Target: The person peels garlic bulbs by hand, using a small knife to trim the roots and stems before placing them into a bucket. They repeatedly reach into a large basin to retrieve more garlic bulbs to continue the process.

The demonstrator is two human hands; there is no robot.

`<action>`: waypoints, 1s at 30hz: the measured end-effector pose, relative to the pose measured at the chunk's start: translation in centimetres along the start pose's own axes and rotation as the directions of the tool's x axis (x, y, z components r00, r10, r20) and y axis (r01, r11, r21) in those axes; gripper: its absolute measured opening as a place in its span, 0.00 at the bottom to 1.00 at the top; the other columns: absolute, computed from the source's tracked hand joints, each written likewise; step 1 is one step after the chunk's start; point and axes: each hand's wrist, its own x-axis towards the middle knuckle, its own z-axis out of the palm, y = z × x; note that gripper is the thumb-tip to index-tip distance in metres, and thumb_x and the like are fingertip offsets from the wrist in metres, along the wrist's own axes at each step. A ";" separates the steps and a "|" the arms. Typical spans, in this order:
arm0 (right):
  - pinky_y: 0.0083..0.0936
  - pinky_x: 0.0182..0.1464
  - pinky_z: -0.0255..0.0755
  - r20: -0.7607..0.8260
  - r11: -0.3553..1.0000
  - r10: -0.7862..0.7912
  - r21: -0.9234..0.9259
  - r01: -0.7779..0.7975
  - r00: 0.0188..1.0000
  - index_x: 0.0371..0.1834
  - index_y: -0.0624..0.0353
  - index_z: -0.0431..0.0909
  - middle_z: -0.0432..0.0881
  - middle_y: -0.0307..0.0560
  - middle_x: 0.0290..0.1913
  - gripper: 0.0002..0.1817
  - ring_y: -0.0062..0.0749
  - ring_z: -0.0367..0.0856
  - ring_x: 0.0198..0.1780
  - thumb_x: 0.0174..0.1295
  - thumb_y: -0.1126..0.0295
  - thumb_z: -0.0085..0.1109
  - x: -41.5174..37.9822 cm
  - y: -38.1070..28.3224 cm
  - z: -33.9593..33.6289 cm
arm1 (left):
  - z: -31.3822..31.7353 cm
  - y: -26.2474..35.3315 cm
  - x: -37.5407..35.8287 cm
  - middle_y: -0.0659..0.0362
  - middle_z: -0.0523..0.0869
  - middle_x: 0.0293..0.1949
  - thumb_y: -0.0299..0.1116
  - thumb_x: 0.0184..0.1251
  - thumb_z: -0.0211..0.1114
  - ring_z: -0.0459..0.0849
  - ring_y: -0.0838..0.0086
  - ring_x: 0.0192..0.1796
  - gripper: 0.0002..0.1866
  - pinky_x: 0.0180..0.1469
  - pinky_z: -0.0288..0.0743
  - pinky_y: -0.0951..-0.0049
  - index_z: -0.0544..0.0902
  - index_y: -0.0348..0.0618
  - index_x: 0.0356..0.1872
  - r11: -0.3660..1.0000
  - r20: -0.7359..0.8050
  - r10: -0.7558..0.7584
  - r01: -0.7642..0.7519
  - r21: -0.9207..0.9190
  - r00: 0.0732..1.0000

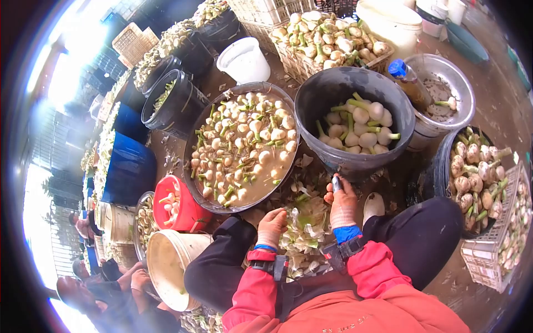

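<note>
My right hand (343,201) is closed around a small knife (336,182), whose short metal end points up near the black bucket. Beside it to the left, my left hand (272,228) has its fingers curled together; whatever may be in them is hidden. Both hands seem gloved, with pale cuffs. Just beyond lies a wide black tub (191,186) of murky water with many garlic bulbs (256,125) floating in it. Trimmed white bulbs (361,116) with green stem stubs sit inside the black bucket (316,100). Peeled garlic skins (302,227) cover the ground between my legs.
At left stand a red basin (194,208) with several bulbs and a tilted cream bucket (166,266). To the right are a metal bowl (466,91), a bottle (408,83), a bulb-filled tub (438,172) and a crate (480,266). Other people (83,299) sit at lower left.
</note>
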 end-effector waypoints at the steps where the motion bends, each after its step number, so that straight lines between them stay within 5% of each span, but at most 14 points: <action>1: 0.14 0.26 0.69 0.005 0.999 -0.033 0.023 0.033 0.999 0.49 0.55 0.79 0.79 0.38 0.33 0.12 0.16 0.73 0.26 0.63 0.76 0.52 0.2 0.9 -0.2 | 0.4 -1.1 1.3 0.65 0.81 0.29 0.36 0.62 0.65 0.77 0.81 0.29 0.13 0.30 0.74 0.80 0.81 0.42 0.45 1.000 0.025 -0.012 0.013 -0.009 1.000; 9: 0.14 0.28 0.69 0.003 0.983 0.011 -0.185 -0.010 1.000 0.52 0.59 0.77 0.79 0.37 0.38 0.14 0.16 0.73 0.27 0.62 0.75 0.57 1.3 4.9 -0.1 | 4.2 -5.3 11.9 0.49 0.84 0.47 0.43 0.59 0.62 0.81 0.58 0.51 0.22 0.53 0.72 0.67 0.78 0.44 0.53 0.768 -0.059 0.231 -0.145 0.624 0.971; 10: 0.14 0.28 0.70 0.037 0.978 0.005 -0.210 0.003 0.999 0.52 0.59 0.77 0.79 0.37 0.37 0.14 0.16 0.73 0.27 0.62 0.75 0.56 1.1 5.1 -0.1 | 4.7 -5.3 14.2 0.47 0.80 0.52 0.51 0.57 0.59 0.75 0.51 0.57 0.27 0.58 0.68 0.62 0.76 0.48 0.56 0.674 -0.175 0.075 0.080 0.735 0.982; 11: 0.15 0.29 0.70 0.073 0.973 -0.002 -0.231 0.019 0.997 0.52 0.59 0.77 0.79 0.38 0.37 0.15 0.17 0.74 0.27 0.62 0.76 0.55 1.0 5.1 0.0 | 4.7 -7.2 15.8 0.46 0.77 0.56 0.52 0.55 0.59 0.72 0.50 0.60 0.29 0.61 0.66 0.61 0.76 0.48 0.57 0.782 -0.148 0.319 -0.172 0.600 0.936; 13: 0.15 0.30 0.71 0.086 0.980 0.054 -0.196 -0.036 0.995 0.52 0.59 0.77 0.79 0.38 0.35 0.15 0.17 0.75 0.27 0.62 0.77 0.54 1.0 5.1 0.4 | 5.4 -7.3 17.1 0.46 0.76 0.57 0.51 0.55 0.59 0.71 0.51 0.61 0.27 0.62 0.64 0.60 0.78 0.49 0.54 0.487 0.002 0.505 -0.287 0.825 0.863; 15: 0.16 0.31 0.74 0.025 0.969 0.158 -0.196 -0.151 0.987 0.51 0.58 0.77 0.80 0.41 0.36 0.15 0.19 0.77 0.28 0.61 0.77 0.52 1.2 5.2 0.8 | 5.6 -6.9 18.7 0.48 0.78 0.54 0.50 0.56 0.58 0.73 0.51 0.58 0.24 0.61 0.65 0.60 0.80 0.47 0.49 0.515 0.005 0.269 -0.148 0.844 0.963; 19: 0.16 0.31 0.74 0.021 0.968 0.208 -0.145 -0.203 0.978 0.49 0.59 0.78 0.79 0.40 0.38 0.14 0.20 0.78 0.33 0.60 0.78 0.53 1.5 5.8 0.9 | 3.5 -10.1 20.0 0.48 0.80 0.50 0.47 0.57 0.57 0.76 0.52 0.54 0.21 0.59 0.67 0.60 0.80 0.43 0.45 0.335 0.173 0.413 -0.326 0.884 0.894; 21: 0.18 0.36 0.75 0.022 0.982 0.062 -0.178 -0.057 0.998 0.49 0.60 0.77 0.79 0.40 0.40 0.14 0.20 0.77 0.39 0.59 0.80 0.53 1.5 6.2 0.8 | 3.1 -8.3 17.7 0.52 0.81 0.47 0.46 0.61 0.54 0.79 0.60 0.50 0.19 0.54 0.72 0.65 0.80 0.41 0.41 0.514 0.184 0.164 -0.243 0.823 0.969; 22: 0.21 0.50 0.72 0.100 0.970 -0.016 -0.242 0.040 0.995 0.48 0.60 0.79 0.81 0.42 0.46 0.20 0.25 0.77 0.45 0.53 0.87 0.50 2.1 8.0 -0.6 | 3.4 -6.8 17.2 0.48 0.81 0.45 0.43 0.62 0.57 0.80 0.58 0.48 0.18 0.48 0.75 0.62 0.78 0.40 0.44 0.719 0.110 -0.194 0.065 0.691 0.975; 23: 0.21 0.50 0.72 0.113 0.970 -0.017 -0.238 0.044 0.993 0.48 0.60 0.79 0.81 0.42 0.46 0.20 0.25 0.77 0.45 0.53 0.87 0.50 2.3 8.2 -0.7 | 3.3 -5.4 14.2 0.48 0.81 0.45 0.43 0.62 0.57 0.80 0.58 0.48 0.18 0.48 0.75 0.62 0.78 0.40 0.44 0.722 0.102 -0.184 0.064 0.689 0.978; 24: 0.21 0.53 0.70 0.169 0.946 -0.066 -0.302 0.116 0.983 0.49 0.60 0.79 0.81 0.41 0.46 0.22 0.25 0.78 0.45 0.51 0.88 0.49 2.2 8.3 -0.7 | 3.4 -3.3 10.2 0.53 0.80 0.45 0.39 0.64 0.57 0.80 0.62 0.48 0.14 0.49 0.76 0.61 0.77 0.41 0.44 0.970 0.199 -0.172 0.131 0.205 0.965; 25: 0.22 0.56 0.69 0.228 0.914 -0.112 -0.359 0.191 0.967 0.49 0.60 0.79 0.81 0.41 0.46 0.23 0.26 0.78 0.46 0.49 0.89 0.48 1.9 8.1 -0.7 | 3.3 -1.9 7.4 0.58 0.79 0.44 0.36 0.67 0.57 0.80 0.66 0.48 0.10 0.50 0.77 0.61 0.77 0.43 0.45 0.921 0.281 -0.103 0.198 -0.335 0.954; 28: 0.21 0.56 0.68 0.383 0.888 -0.094 -0.386 0.252 0.919 0.48 0.60 0.80 0.82 0.44 0.47 0.21 0.26 0.78 0.50 0.51 0.87 0.50 0.5 6.1 0.1 | 1.8 -1.0 4.2 0.55 0.79 0.45 0.28 0.64 0.60 0.80 0.63 0.49 0.13 0.52 0.76 0.59 0.74 0.40 0.49 0.785 0.427 -0.092 0.329 -0.525 0.900; 30: 0.19 0.56 0.69 0.485 0.851 -0.075 -0.425 0.310 0.871 0.48 0.64 0.80 0.83 0.44 0.47 0.16 0.25 0.78 0.50 0.54 0.83 0.59 -0.5 4.6 0.8 | 1.7 0.4 1.4 0.56 0.80 0.45 0.28 0.63 0.62 0.79 0.67 0.50 0.16 0.53 0.74 0.63 0.74 0.38 0.51 0.841 0.407 -0.027 0.241 -0.485 0.913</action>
